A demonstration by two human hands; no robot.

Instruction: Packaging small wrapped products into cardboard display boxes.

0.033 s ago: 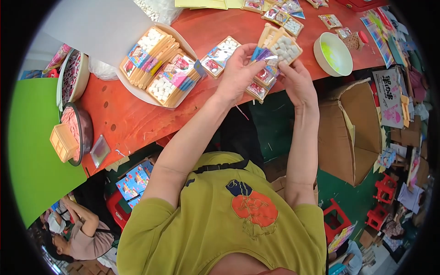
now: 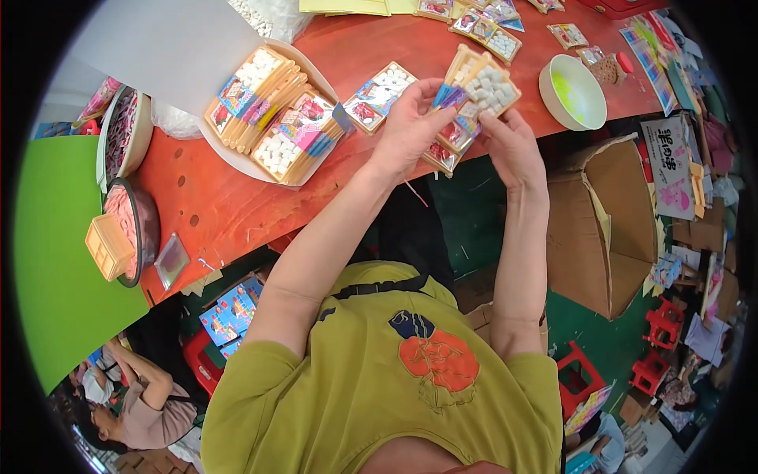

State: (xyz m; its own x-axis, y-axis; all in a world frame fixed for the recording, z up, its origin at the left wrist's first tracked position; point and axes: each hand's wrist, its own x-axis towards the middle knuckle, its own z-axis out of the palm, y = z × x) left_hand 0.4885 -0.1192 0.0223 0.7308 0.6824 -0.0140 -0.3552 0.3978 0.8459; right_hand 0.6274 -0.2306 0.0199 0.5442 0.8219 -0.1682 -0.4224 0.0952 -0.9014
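Observation:
Both my hands are raised above the front edge of the red table (image 2: 221, 201). My left hand (image 2: 407, 130) is closed round a few small tan trays with printed sleeves. Beside it, my right hand (image 2: 515, 150) pinches the lower right side of a tray of white pellets (image 2: 491, 88), thumb against its edge. Just beyond my left hand lies another sleeved tray of white pellets (image 2: 392, 81). Below the held trays, a sleeved tray (image 2: 440, 157) pokes out at the table edge, partly hidden by my hands.
Left of my hands, a white container (image 2: 296, 180) holds several packed trays. A cream bowl (image 2: 588, 118) with yellow-green content stands to the right. Below the table edge sits an open cardboard box (image 2: 624, 229). A dark bowl (image 2: 150, 229) of pink pieces stands far left; a person (image 2: 150, 407) sits lower left.
The trays in my hands have tilted slightly, and the front tray of pellets sits a little lower. My arms have barely moved.

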